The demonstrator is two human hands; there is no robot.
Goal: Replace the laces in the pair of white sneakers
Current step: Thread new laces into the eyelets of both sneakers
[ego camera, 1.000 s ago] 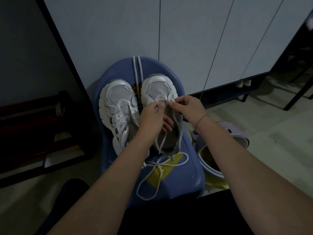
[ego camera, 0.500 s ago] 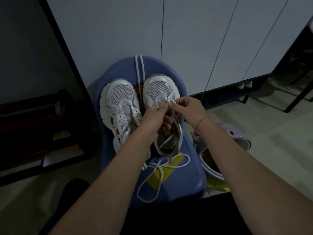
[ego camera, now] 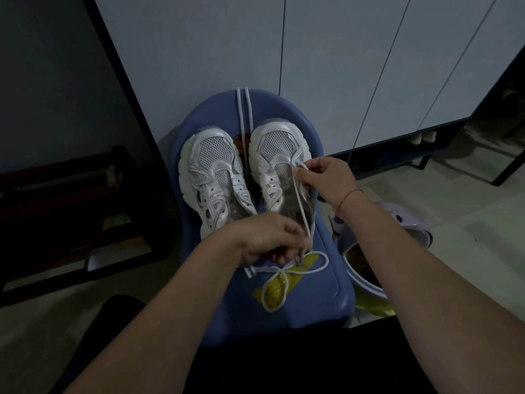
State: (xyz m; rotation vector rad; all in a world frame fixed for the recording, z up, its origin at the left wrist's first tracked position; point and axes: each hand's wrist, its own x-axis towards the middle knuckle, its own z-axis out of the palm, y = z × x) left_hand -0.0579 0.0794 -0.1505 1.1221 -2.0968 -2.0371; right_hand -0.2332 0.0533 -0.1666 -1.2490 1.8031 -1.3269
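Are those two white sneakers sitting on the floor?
No, the white sneakers rest side by side on the seat of the blue chair.

I see the left sneaker [ego camera: 213, 177] beside the right sneaker [ego camera: 277, 155] on the chair [ego camera: 321, 285], a spare lace [ego camera: 243, 109] between them, a loose lace [ego camera: 295, 270] before them, and a bin [ego camera: 397, 226] right of the chair.

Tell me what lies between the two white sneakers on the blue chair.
Two strands of white lace run down the gap between the left sneaker and the right sneaker, as the head view shows.
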